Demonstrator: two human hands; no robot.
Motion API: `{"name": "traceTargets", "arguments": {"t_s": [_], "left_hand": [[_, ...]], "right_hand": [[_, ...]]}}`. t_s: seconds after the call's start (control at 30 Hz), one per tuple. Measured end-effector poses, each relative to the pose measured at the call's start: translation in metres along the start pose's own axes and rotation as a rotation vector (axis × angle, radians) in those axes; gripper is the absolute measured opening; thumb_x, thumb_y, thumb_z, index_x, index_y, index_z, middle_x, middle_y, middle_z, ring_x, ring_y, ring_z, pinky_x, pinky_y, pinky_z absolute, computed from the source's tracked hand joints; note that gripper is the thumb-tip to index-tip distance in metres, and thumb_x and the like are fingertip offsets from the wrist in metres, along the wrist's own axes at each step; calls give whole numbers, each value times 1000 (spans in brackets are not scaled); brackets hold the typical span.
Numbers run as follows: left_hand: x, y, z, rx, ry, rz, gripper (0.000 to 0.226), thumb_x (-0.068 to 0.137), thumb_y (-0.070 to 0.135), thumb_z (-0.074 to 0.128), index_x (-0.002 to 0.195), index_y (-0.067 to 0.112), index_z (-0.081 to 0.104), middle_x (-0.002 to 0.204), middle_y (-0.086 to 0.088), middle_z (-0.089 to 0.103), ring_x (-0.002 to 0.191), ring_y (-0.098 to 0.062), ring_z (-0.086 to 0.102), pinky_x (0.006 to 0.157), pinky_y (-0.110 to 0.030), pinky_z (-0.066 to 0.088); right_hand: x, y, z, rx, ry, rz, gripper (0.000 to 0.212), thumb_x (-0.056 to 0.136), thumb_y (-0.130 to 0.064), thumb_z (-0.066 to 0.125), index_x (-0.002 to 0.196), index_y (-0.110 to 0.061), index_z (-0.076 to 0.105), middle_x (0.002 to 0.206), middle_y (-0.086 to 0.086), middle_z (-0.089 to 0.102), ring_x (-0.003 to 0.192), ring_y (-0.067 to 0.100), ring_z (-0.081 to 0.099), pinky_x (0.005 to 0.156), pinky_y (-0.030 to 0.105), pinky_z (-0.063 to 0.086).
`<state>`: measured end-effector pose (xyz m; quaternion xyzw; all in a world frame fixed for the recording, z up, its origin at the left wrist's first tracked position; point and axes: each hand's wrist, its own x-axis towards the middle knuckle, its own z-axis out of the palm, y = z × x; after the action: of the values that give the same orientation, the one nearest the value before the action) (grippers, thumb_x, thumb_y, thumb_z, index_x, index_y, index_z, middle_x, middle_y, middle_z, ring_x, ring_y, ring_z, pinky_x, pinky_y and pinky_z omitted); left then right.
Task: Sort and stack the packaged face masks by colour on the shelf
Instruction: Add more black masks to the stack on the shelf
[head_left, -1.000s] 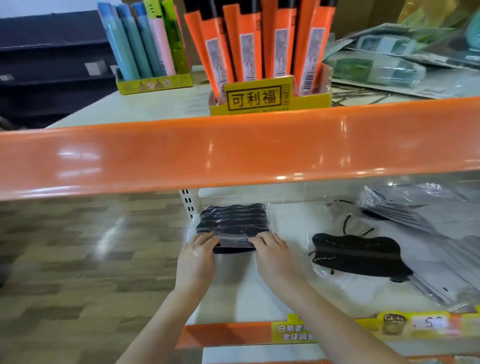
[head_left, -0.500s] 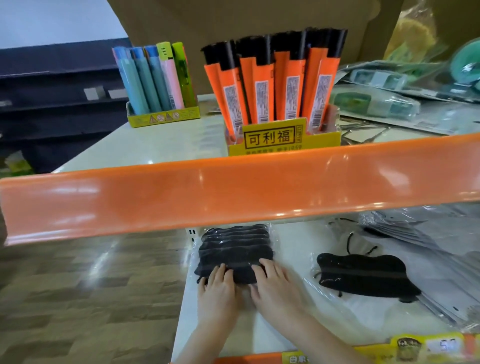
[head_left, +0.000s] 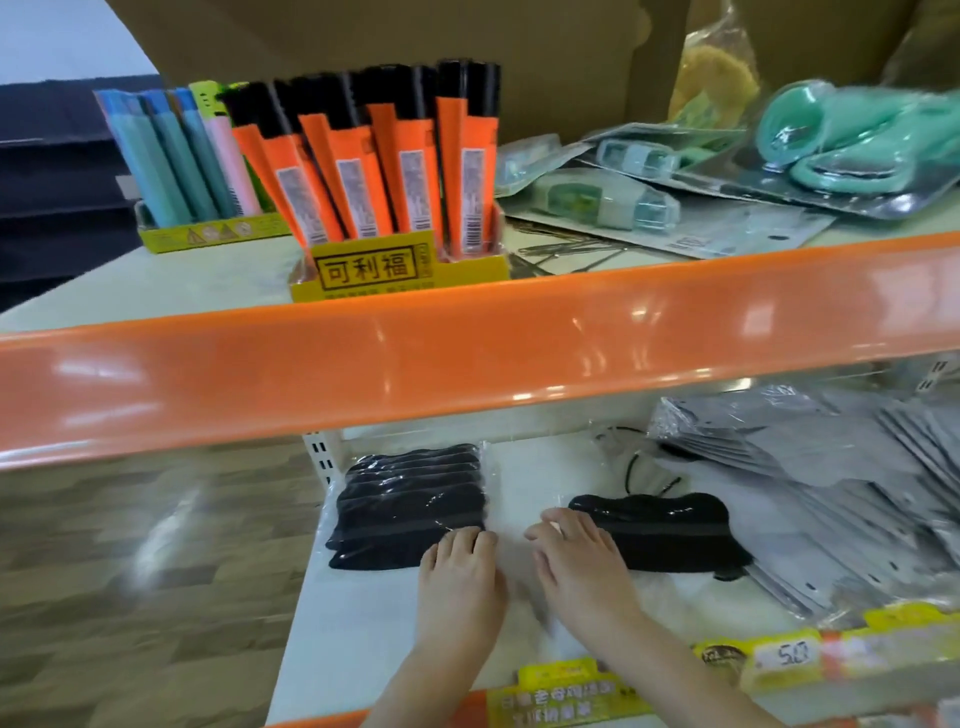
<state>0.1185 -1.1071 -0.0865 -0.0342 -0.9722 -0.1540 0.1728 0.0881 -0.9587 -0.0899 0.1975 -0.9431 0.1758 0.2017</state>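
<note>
A stack of black masks in clear packets (head_left: 408, 506) lies at the left end of the white lower shelf (head_left: 353, 623). My left hand (head_left: 460, 582) rests flat with its fingertips on the stack's near right corner. To the right lies a single packaged black mask (head_left: 675, 530). My right hand (head_left: 579, 566) lies with its fingers straight on that packet's left edge. A fanned pile of grey packaged masks (head_left: 810, 467) covers the right part of the shelf.
An orange shelf rail (head_left: 467, 353) crosses the view just above the masks. The upper shelf carries a box of orange tubes (head_left: 384, 187), a box of pastel tubes (head_left: 182, 166) and packaged green items (head_left: 727, 171). Yellow price labels (head_left: 779, 660) line the lower shelf's front edge.
My right hand has left the black stack and moved right onto the single black mask packet. My left hand shifted to the stack's right corner. The view tilted up.
</note>
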Motion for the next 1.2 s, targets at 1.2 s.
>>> {"name": "traceTargets", "arguments": {"t_s": [1.2], "left_hand": [[6, 96, 51, 99, 18, 234, 38, 49, 16, 88, 82, 20, 70, 77, 2, 63, 68, -20, 61, 56, -28, 50]], "right_hand": [[-63, 95, -41, -90, 262, 143, 27, 79, -21, 42, 80, -18, 69, 79, -3, 64, 74, 23, 61, 64, 35, 46]]}}
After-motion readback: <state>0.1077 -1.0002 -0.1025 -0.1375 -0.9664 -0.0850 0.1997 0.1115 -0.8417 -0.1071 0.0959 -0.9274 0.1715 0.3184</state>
